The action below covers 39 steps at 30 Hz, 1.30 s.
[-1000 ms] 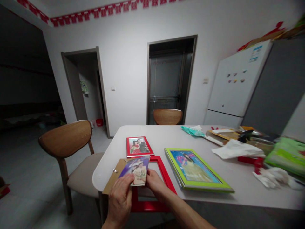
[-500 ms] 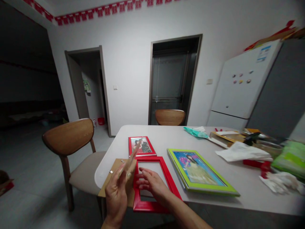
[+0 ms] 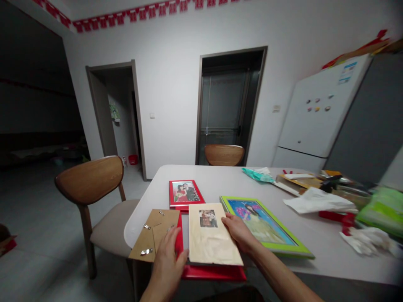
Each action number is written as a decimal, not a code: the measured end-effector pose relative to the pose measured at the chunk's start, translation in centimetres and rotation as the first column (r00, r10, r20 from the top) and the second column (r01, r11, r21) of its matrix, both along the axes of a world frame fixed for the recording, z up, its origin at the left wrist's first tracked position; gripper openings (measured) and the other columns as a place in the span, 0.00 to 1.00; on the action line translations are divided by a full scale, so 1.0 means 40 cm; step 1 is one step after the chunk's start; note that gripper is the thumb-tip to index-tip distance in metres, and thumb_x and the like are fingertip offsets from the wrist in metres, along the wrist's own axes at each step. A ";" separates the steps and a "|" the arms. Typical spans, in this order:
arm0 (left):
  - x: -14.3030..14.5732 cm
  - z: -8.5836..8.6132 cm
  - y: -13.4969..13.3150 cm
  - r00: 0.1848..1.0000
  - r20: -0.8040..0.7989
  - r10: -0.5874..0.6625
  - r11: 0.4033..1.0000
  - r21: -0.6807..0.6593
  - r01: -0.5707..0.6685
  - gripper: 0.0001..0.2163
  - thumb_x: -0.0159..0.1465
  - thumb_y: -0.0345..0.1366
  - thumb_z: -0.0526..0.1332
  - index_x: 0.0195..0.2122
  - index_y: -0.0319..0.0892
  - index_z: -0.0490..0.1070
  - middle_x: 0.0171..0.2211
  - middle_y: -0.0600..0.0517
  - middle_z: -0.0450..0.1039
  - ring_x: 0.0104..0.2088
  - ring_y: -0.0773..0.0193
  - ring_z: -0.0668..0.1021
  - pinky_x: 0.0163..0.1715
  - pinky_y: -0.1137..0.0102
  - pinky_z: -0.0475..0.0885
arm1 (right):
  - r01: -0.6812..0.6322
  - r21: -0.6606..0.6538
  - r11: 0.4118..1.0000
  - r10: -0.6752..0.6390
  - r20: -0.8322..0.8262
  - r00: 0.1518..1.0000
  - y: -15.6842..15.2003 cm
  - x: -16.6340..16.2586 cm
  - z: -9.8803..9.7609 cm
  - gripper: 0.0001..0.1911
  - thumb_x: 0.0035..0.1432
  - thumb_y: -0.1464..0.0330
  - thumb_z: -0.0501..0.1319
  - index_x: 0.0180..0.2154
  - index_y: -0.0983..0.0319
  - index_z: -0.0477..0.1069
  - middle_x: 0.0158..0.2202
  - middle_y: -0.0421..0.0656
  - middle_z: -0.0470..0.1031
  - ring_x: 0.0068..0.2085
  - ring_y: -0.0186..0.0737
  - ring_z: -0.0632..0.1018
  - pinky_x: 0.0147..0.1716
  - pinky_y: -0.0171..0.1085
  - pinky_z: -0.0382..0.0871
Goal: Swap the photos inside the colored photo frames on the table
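Note:
A cream sheet (image 3: 214, 245) with a small picture printed near its top lies tilted over a red photo frame (image 3: 214, 272), hiding most of the frame's opening. My right hand (image 3: 239, 233) pinches the sheet's right edge. At the frame's left side, my left hand (image 3: 166, 260) has its thumb apart from its fingers, close to the sheet's left edge. Under those fingers lies a brown backing board (image 3: 141, 235) with metal clips. Another red frame (image 3: 185, 193) holding a couple's picture sits beyond. To the right rests a green frame (image 3: 264, 224) with a picture of a figure in a pale dress.
The white table (image 3: 217, 178) has a teal packet (image 3: 258, 174), white paper (image 3: 319, 200), a white cloth-like item (image 3: 365, 241) and a green bag (image 3: 382, 214) on its right. Wooden chairs stand at the left (image 3: 91, 180) and at the far side (image 3: 224, 154).
The thin sheet, edge-on in my left hand before, now faces up over the red frame with my right hand on it. My left hand has come down to the frame's left side.

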<state>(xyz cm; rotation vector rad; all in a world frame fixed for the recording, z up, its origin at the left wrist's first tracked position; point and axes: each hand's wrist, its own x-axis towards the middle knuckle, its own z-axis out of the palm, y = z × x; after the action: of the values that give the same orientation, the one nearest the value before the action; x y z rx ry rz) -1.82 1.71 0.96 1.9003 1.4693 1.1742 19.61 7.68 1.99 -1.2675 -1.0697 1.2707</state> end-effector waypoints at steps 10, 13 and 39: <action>-0.003 -0.002 0.006 0.900 -0.433 -0.048 0.995 -0.097 0.006 0.21 0.54 0.33 0.49 0.49 0.34 0.61 0.52 0.43 0.60 0.54 0.59 0.61 0.53 0.62 0.55 | 0.040 0.078 0.996 -0.054 0.183 0.982 0.053 -0.056 -0.047 0.21 0.43 0.72 0.48 0.41 0.68 0.67 0.30 0.48 0.76 0.30 0.39 0.76 0.26 0.33 0.66; 0.005 0.008 -0.004 0.911 -0.402 -0.093 0.991 -0.130 0.043 0.22 0.52 0.36 0.52 0.49 0.37 0.62 0.53 0.45 0.59 0.54 0.57 0.60 0.54 0.59 0.52 | 0.065 0.113 0.991 -0.096 0.296 0.950 0.057 -0.052 -0.048 0.23 0.42 0.73 0.48 0.41 0.67 0.68 0.31 0.47 0.76 0.33 0.40 0.75 0.28 0.32 0.66; 0.033 0.038 -0.015 0.818 -0.504 -0.278 0.957 -0.218 0.191 0.30 0.45 0.45 0.61 0.50 0.42 0.60 0.53 0.45 0.60 0.56 0.54 0.56 0.54 0.56 0.46 | -0.035 0.317 0.948 -0.274 0.868 0.414 0.025 -0.052 -0.028 0.20 0.47 0.69 0.53 0.44 0.64 0.64 0.37 0.48 0.71 0.38 0.40 0.70 0.36 0.33 0.58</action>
<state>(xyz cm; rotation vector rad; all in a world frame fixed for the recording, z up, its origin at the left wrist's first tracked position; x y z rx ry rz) -0.52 1.13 2.47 2.3234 1.4693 0.4087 17.51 8.68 0.87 -1.8016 -1.7965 0.1446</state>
